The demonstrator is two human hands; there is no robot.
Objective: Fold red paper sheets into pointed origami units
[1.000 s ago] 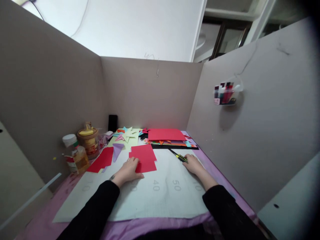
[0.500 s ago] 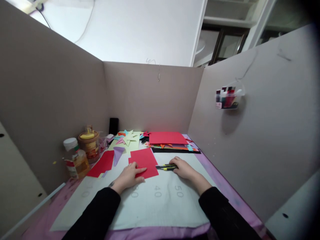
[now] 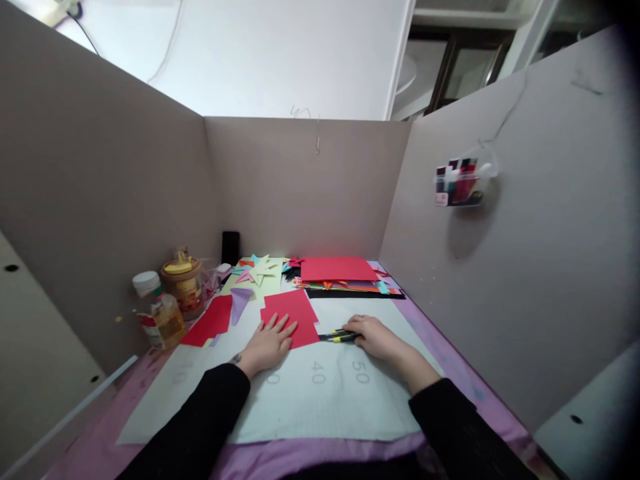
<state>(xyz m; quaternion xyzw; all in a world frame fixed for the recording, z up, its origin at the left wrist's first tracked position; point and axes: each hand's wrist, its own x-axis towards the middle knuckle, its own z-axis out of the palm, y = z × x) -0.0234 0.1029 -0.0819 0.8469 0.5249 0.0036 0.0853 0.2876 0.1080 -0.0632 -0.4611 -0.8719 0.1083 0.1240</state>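
My left hand (image 3: pixel 269 343) lies flat with spread fingers on a red sheet of paper (image 3: pixel 295 303), pressing its lower left part. The sheet has stepped edges, and a sliver of purple shows along its right side. Just right of it, my right hand (image 3: pixel 376 339) curls low over the table, gripping a slim black-and-yellow tool (image 3: pixel 340 337) that looks like a craft knife. Its dark tip points left, touching or nearly touching the sheet's right edge. My palm hides its rear end. Under both hands is a pale mat (image 3: pixel 320 413) with printed numbers.
Left stand a bottle of amber liquid (image 3: pixel 167 323) and a lidded jar (image 3: pixel 184 287). Nearby lie red paper (image 3: pixel 213 323) and a purple folded piece (image 3: pixel 241 303). Behind are paper stars (image 3: pixel 263 270), a phone (image 3: pixel 231 247) and a red-topped paper stack (image 3: pixel 340 269). Grey partitions (image 3: pixel 305 187) enclose the table.
My left hand has gone from a pointing pose to fingers spread flat on the red sheet. My right hand keeps its grip on the tool. The view has shifted slightly.
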